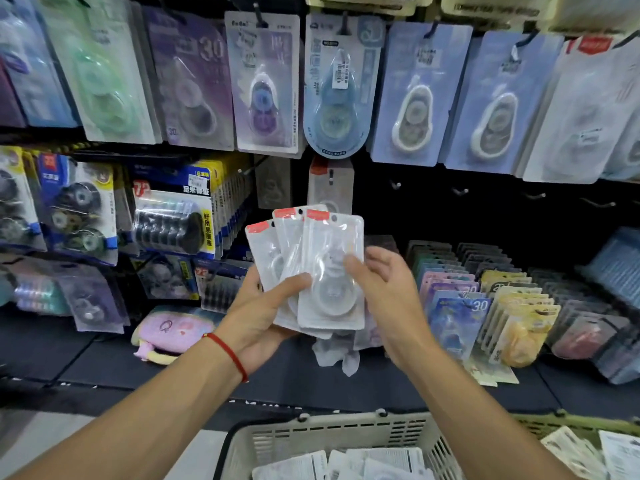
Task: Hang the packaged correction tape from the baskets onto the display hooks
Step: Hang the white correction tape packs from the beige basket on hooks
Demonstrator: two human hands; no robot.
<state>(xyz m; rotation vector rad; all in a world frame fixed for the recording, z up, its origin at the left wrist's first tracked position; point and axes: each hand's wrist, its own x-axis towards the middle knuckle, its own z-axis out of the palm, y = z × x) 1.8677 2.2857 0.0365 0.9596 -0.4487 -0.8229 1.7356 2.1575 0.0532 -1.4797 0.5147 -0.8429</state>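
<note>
My left hand grips a fanned stack of white correction tape packs with red-orange tops, its thumb lying across the front pack. My right hand pinches the right edge of the front pack, thumb on its face. Just behind and above the stack, one matching pack hangs on a hook. To its right a row of bare display hooks sticks out of the dark back panel. Below my arms, a beige basket holds several more white packs.
Hanging tape packs fill the upper rows of the display. Boxed tape and glue packs crowd the left. Rows of upright packs stand on the dark shelf at right, a pink pouch lies at left. A second, greenish basket sits at bottom right.
</note>
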